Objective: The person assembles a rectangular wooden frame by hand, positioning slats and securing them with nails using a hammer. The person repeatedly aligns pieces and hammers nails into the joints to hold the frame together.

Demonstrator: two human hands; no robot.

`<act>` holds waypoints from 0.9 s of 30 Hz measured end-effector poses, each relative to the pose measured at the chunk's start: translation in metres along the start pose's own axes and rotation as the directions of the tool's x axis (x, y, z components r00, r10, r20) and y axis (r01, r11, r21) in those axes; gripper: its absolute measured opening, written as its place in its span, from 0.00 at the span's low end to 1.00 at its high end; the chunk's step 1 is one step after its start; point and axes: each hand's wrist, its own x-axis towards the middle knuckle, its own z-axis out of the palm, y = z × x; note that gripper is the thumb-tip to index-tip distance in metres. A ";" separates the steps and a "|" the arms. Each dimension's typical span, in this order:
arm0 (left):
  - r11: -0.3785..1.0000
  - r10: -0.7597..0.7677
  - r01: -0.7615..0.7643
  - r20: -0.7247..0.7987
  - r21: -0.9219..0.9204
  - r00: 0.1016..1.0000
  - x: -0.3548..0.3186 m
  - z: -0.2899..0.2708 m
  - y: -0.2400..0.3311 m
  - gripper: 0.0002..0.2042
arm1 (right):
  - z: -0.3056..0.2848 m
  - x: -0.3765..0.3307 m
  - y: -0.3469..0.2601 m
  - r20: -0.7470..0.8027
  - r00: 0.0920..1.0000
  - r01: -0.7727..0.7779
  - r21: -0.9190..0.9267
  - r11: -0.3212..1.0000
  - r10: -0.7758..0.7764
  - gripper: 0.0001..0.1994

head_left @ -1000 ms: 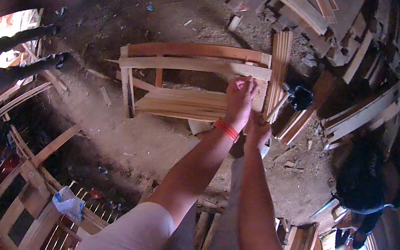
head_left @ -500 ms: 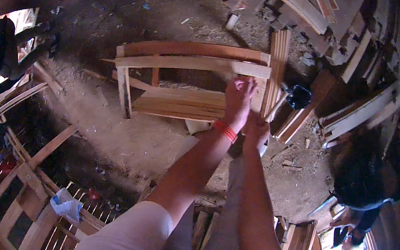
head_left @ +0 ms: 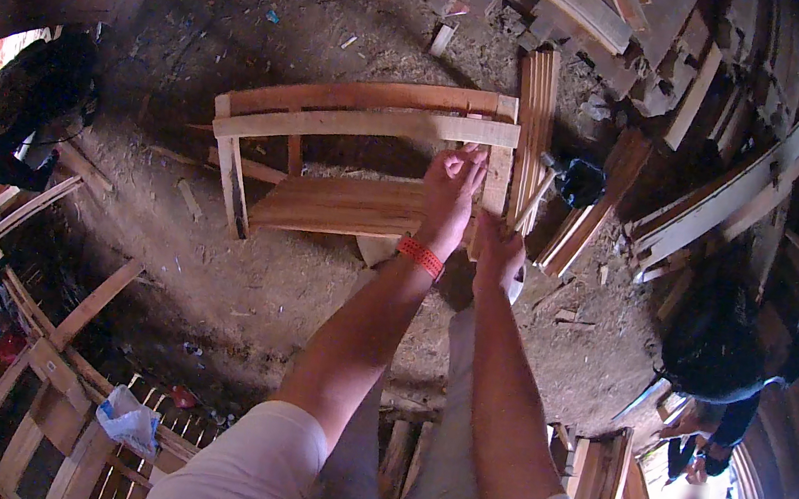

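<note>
A pale wooden seat frame (head_left: pixel 356 123) with two curved rails and a slatted seat lies on the dirt floor ahead of me. My left hand (head_left: pixel 453 184), with a red band on its wrist, rests at the right end of the nearer curved rail, fingers bunched together; whether it pinches anything is too small to see. Just below and to the right, my right hand (head_left: pixel 498 249) grips the wooden handle of a hammer (head_left: pixel 570 183), whose dark head points up and right, beside the frame's right post.
Stacks of curved wooden parts (head_left: pixel 592 12) lie along the top and right. A person in dark clothes (head_left: pixel 35 106) crouches at the left, and another person (head_left: pixel 723 363) bends at the right. More wooden frames (head_left: pixel 47 395) and a crumpled bag (head_left: pixel 127 418) sit at lower left.
The person in dark clothes at the left has moved further into view, toward the seat frame. My hands and the hammer have barely shifted.
</note>
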 end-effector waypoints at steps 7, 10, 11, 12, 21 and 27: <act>0.677 0.307 -0.324 0.146 0.661 0.940 -0.019 -0.031 0.044 0.06 | -0.055 0.038 0.005 0.086 0.993 0.097 -0.201 0.975 -0.081 0.17; 0.478 0.334 -0.402 0.261 0.781 0.906 -0.027 -0.020 0.087 0.06 | -0.089 0.063 0.024 0.119 0.973 0.218 -0.164 0.962 -0.200 0.21; 0.413 0.358 -0.452 0.315 0.790 0.879 -0.022 -0.013 0.096 0.06 | -0.094 0.079 0.035 0.147 0.969 0.211 -0.079 0.974 -0.198 0.23; 0.348 0.370 -0.484 0.357 0.803 0.858 -0.019 -0.015 0.099 0.07 | -0.104 0.070 0.017 0.218 0.968 0.150 -0.099 0.984 -0.125 0.24; 0.240 0.237 -0.689 0.647 0.684 0.725 0.028 0.017 0.091 0.07 | -0.141 0.117 -0.009 0.434 0.895 0.125 -0.016 0.992 -0.106 0.18; 0.145 0.290 -0.840 0.789 0.523 0.542 0.076 0.018 0.072 0.07 | -0.130 0.124 -0.079 0.481 0.830 0.374 -0.102 0.922 -0.284 0.16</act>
